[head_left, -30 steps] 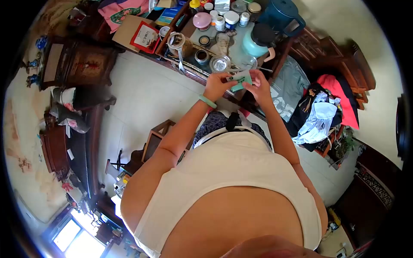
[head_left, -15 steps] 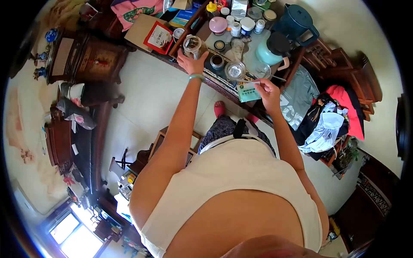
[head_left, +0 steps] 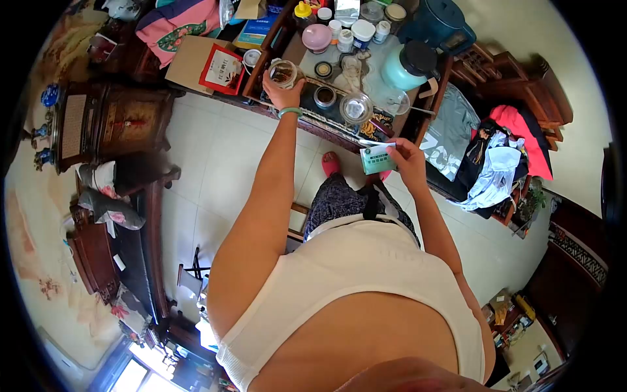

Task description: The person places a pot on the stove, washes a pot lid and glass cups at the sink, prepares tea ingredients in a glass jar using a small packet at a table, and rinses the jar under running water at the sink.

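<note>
My left hand (head_left: 283,93) is wrapped round a glass jar (head_left: 283,74) with brownish contents, at the near left edge of the wooden tray table (head_left: 316,130). Between the thumb and fingers of my right hand (head_left: 406,157) is a small green-and-white packet (head_left: 379,159), held in front of the table edge; its top looks open. Beyond the packet stands an open glass jar (head_left: 356,108). A small jar with dark contents (head_left: 324,97) sits between that and my left hand. The glass bowl (head_left: 396,102) is further right.
A mint kettle (head_left: 409,66), a dark teal pitcher (head_left: 439,26), a pink lidded bowl (head_left: 317,38) and several white bottles stand at the back. Left is a red-and-white package (head_left: 224,69) against a cardboard box (head_left: 189,64). Clothes (head_left: 494,163) are heaped on a chair at the right.
Both hands were at the packet a second ago. My left hand has since let go of it, moved left and taken hold of the glass jar. My right hand has kept the packet.
</note>
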`<state>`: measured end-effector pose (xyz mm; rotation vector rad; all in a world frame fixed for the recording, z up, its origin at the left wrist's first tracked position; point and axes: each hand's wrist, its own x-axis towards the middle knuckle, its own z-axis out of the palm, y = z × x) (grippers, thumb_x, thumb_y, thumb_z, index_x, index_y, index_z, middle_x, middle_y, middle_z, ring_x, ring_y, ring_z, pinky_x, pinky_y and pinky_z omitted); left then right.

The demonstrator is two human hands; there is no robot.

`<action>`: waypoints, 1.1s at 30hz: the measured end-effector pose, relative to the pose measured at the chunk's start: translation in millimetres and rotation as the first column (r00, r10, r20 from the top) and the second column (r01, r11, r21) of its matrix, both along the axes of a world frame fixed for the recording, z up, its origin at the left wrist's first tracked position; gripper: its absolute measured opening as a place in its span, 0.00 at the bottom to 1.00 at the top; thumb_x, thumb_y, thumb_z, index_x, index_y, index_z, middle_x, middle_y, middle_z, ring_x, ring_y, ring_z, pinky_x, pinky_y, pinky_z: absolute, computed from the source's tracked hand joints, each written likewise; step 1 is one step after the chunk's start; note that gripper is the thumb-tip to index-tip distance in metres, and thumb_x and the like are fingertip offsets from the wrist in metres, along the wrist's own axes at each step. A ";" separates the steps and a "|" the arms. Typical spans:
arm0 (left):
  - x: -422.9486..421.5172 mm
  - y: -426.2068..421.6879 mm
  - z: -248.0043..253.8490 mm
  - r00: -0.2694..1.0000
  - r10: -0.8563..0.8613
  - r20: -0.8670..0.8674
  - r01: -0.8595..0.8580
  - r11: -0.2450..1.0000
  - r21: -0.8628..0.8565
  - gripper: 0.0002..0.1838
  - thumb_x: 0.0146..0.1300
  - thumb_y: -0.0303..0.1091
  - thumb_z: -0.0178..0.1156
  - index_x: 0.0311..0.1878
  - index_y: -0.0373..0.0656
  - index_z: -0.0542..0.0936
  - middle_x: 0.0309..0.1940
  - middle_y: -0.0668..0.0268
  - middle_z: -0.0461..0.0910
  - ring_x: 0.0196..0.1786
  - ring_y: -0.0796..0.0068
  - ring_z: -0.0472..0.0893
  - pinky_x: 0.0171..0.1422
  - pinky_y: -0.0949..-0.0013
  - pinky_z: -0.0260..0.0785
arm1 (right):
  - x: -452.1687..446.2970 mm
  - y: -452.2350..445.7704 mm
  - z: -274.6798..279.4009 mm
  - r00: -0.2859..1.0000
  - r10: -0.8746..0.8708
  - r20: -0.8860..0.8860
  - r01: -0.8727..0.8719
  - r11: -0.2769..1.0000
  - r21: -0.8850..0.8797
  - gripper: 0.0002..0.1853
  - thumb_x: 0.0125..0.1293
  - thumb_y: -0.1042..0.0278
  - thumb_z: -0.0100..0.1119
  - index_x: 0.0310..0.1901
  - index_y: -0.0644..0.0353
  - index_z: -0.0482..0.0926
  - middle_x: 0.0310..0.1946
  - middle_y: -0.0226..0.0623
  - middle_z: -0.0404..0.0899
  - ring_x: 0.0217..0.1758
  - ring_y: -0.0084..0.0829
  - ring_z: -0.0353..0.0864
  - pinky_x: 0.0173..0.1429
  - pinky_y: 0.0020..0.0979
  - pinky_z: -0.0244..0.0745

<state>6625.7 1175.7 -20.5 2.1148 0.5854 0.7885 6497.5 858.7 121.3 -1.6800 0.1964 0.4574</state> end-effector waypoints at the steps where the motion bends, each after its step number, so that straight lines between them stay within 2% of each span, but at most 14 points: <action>1: 1.1 2.0 -2.3 1.000 -0.004 0.002 0.004 1.000 -0.003 0.57 0.26 0.37 0.79 0.64 0.37 0.58 0.60 0.50 0.63 0.64 0.50 0.61 0.65 0.53 0.59 | -1.2 2.1 -2.3 0.999 -0.014 -0.032 0.015 1.000 0.026 0.08 0.62 0.73 0.59 0.42 0.64 0.78 0.32 0.29 0.79 0.36 0.18 0.76 0.42 0.21 0.70; 9: -10.9 26.1 12.4 0.990 -0.093 0.104 0.091 0.996 0.016 0.53 0.30 0.35 0.78 0.63 0.33 0.60 0.59 0.51 0.66 0.60 0.54 0.68 0.65 0.58 0.62 | -1.8 23.0 3.1 0.994 0.044 0.095 -0.052 0.995 0.083 0.11 0.62 0.72 0.59 0.45 0.63 0.77 0.34 0.29 0.79 0.37 0.18 0.76 0.43 0.20 0.70; 10: -12.5 28.4 15.8 0.974 -0.107 0.200 0.140 0.977 -0.158 0.52 0.30 0.32 0.78 0.63 0.32 0.60 0.59 0.52 0.66 0.61 0.59 0.68 0.66 0.61 0.62 | -1.5 24.3 6.0 0.996 0.025 0.089 -0.036 0.992 0.121 0.11 0.62 0.72 0.59 0.46 0.63 0.77 0.35 0.29 0.79 0.38 0.18 0.76 0.43 0.20 0.69; 11: -17.5 32.7 22.1 0.973 -0.106 0.204 0.140 0.978 -0.157 0.52 0.30 0.32 0.78 0.63 0.32 0.60 0.59 0.52 0.66 0.61 0.59 0.68 0.66 0.61 0.62 | -1.5 23.6 6.0 0.995 0.027 0.092 -0.038 0.992 0.121 0.11 0.62 0.72 0.59 0.46 0.63 0.77 0.35 0.29 0.79 0.38 0.18 0.76 0.43 0.20 0.69; 15: -57.5 33.7 109.9 0.889 -0.348 0.296 0.393 0.913 -0.107 0.50 0.36 0.28 0.77 0.63 0.33 0.59 0.59 0.54 0.67 0.61 0.62 0.68 0.66 0.61 0.62 | -1.2 20.5 -7.1 0.996 -0.028 0.081 0.012 0.982 0.187 0.11 0.62 0.73 0.58 0.46 0.63 0.76 0.37 0.29 0.79 0.39 0.17 0.75 0.43 0.20 0.68; 19: -102.3 17.5 189.8 0.836 -0.499 0.230 0.544 0.810 -0.218 0.51 0.33 0.27 0.76 0.64 0.31 0.59 0.57 0.53 0.67 0.60 0.62 0.69 0.65 0.61 0.63 | -2.1 20.3 4.7 0.976 -0.079 -0.202 0.151 0.917 0.370 0.07 0.63 0.70 0.57 0.42 0.59 0.76 0.46 0.32 0.77 0.37 0.15 0.71 0.40 0.19 0.63; 21: -120.4 3.8 222.5 0.788 -0.577 0.216 0.616 0.743 -0.261 0.51 0.33 0.27 0.76 0.64 0.31 0.59 0.57 0.53 0.67 0.59 0.63 0.69 0.65 0.61 0.63 | -1.6 21.5 12.5 0.985 0.089 -0.146 0.046 0.684 0.728 0.07 0.62 0.71 0.57 0.41 0.58 0.77 0.57 0.40 0.72 0.47 0.24 0.74 0.50 0.25 0.66; 22: -129.3 -7.6 239.4 0.752 -0.620 0.225 0.660 0.702 -0.270 0.51 0.33 0.28 0.76 0.64 0.32 0.60 0.58 0.54 0.67 0.60 0.63 0.69 0.64 0.60 0.63 | -2.4 22.8 24.9 0.980 0.162 -0.117 0.003 0.571 0.821 0.07 0.60 0.71 0.57 0.40 0.57 0.77 0.65 0.46 0.62 0.62 0.37 0.68 0.62 0.36 0.62; 23: -137.2 -18.0 252.3 0.732 -0.657 0.180 0.680 0.693 -0.240 0.52 0.32 0.30 0.77 0.64 0.32 0.61 0.57 0.55 0.68 0.59 0.63 0.69 0.64 0.62 0.64 | -4.9 22.2 30.9 0.984 0.144 -0.107 0.007 0.566 0.824 0.07 0.60 0.71 0.57 0.40 0.57 0.77 0.65 0.46 0.62 0.62 0.37 0.68 0.62 0.36 0.62; 25: -148.0 -48.2 271.6 0.647 -0.744 0.168 0.762 0.625 -0.168 0.51 0.31 0.33 0.78 0.63 0.34 0.62 0.57 0.55 0.68 0.58 0.62 0.70 0.62 0.62 0.64 | -15.1 13.4 41.2 0.968 0.250 0.007 -0.108 0.394 0.913 0.07 0.59 0.70 0.59 0.39 0.59 0.77 0.67 0.45 0.57 0.69 0.44 0.58 0.67 0.42 0.57; 26: -151.5 -64.5 274.6 0.588 -0.792 0.165 0.809 0.577 -0.111 0.50 0.32 0.35 0.77 0.62 0.35 0.64 0.56 0.55 0.68 0.58 0.61 0.70 0.62 0.61 0.64 | -21.0 6.9 48.4 0.963 0.265 0.050 -0.141 0.334 0.932 0.06 0.58 0.70 0.60 0.36 0.61 0.77 0.67 0.43 0.57 0.67 0.40 0.61 0.67 0.42 0.58; 29: -166.7 -125.7 285.0 0.430 -0.895 0.120 0.902 0.431 -0.021 0.48 0.32 0.41 0.77 0.61 0.38 0.67 0.57 0.56 0.68 0.58 0.57 0.68 0.62 0.60 0.60 | -51.4 -34.8 58.8 0.975 0.185 0.127 -0.192 0.395 0.898 0.06 0.57 0.70 0.61 0.34 0.61 0.78 0.60 0.40 0.64 0.61 0.36 0.66 0.65 0.41 0.60; 31: -180.7 -174.2 285.3 0.316 -0.938 0.140 0.943 0.326 0.059 0.50 0.33 0.38 0.77 0.63 0.39 0.63 0.59 0.55 0.66 0.60 0.59 0.68 0.63 0.61 0.61 | -81.5 -75.6 64.3 0.981 0.057 0.185 -0.189 0.472 0.861 0.07 0.56 0.69 0.61 0.33 0.63 0.77 0.42 0.35 0.68 0.50 0.31 0.70 0.56 0.36 0.66; 33: -200.7 -234.2 281.9 0.175 -0.904 0.391 0.980 0.121 -0.159 0.52 0.34 0.35 0.78 0.65 0.40 0.58 0.63 0.52 0.62 0.63 0.60 0.67 0.66 0.62 0.60 | -121.9 -121.2 72.5 0.976 -0.056 0.211 -0.157 0.490 0.858 0.08 0.56 0.69 0.61 0.33 0.64 0.77 0.40 0.35 0.69 0.46 0.30 0.70 0.54 0.34 0.67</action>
